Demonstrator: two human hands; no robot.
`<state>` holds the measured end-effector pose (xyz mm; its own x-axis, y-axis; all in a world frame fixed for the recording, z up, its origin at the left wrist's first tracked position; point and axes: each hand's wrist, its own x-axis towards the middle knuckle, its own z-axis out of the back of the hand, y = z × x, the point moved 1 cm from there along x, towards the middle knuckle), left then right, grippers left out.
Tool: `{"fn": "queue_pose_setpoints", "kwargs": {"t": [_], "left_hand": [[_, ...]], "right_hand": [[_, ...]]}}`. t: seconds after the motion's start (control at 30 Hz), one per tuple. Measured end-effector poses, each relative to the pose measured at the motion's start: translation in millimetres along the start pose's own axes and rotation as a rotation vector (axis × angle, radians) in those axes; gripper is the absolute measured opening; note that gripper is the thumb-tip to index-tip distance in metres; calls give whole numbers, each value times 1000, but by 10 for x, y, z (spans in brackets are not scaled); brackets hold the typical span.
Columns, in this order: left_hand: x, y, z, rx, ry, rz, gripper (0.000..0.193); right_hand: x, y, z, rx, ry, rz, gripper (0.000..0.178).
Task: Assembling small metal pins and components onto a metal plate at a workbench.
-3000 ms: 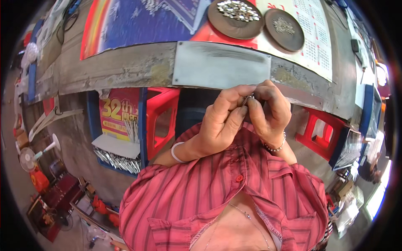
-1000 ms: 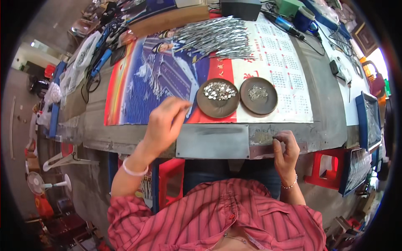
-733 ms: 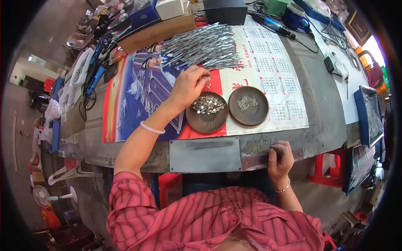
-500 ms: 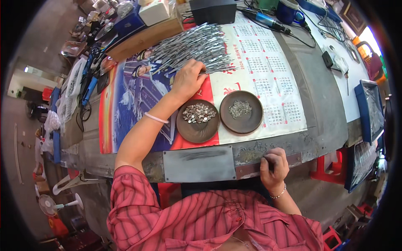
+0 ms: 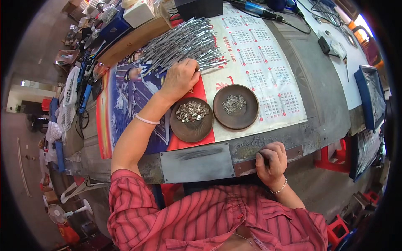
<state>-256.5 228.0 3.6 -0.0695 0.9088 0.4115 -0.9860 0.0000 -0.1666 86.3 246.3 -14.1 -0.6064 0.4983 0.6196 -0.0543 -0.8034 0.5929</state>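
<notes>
My left hand [image 5: 181, 78] reaches over the table to the near edge of a heap of thin silvery metal rods [image 5: 184, 44]. Its fingers are curled together and touch the lower rods; whatever may be in them is hidden. Just below that wrist sits a brown round dish [image 5: 190, 134] with small shiny round pieces [image 5: 191, 111] in it. Beside it, to the right, a second brown dish [image 5: 247, 122] holds small silvery pin-like pieces [image 5: 234, 104]. My right hand [image 5: 272, 163] rests closed at the table's front edge, fingers bent inward, its palm hidden.
Under the dishes lies a printed calendar poster [image 5: 284, 113]. A grey metal plate [image 5: 197, 163] is fixed at the front edge. A wooden box [image 5: 134, 37] and a black box [image 5: 199, 7] stand behind the rods. Blue trays [image 5: 370, 98] are at the right.
My left hand stays at the rod heap, with its fingers slightly more gathered. The whole view has shifted a little; my right hand remains at the table edge.
</notes>
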Motion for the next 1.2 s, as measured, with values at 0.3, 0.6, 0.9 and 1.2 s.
{"fn": "queue_pose_setpoints", "kwargs": {"t": [0.3, 0.6, 0.9, 1.2], "left_hand": [[-661, -1201, 790, -385, -62, 156, 14], [-1717, -2055, 706, -470, -288, 247, 25], [-1995, -2217, 632, -1175, -229, 518, 49], [-2165, -2245, 680, -1771, -128, 694, 41]], "right_hand": [[-48, 250, -5, 765, 19, -654, 20], [184, 641, -256, 1148, 381, -695, 14], [222, 919, -181, 846, 512, -402, 12], [580, 808, -63, 449, 723, -37, 17]]}}
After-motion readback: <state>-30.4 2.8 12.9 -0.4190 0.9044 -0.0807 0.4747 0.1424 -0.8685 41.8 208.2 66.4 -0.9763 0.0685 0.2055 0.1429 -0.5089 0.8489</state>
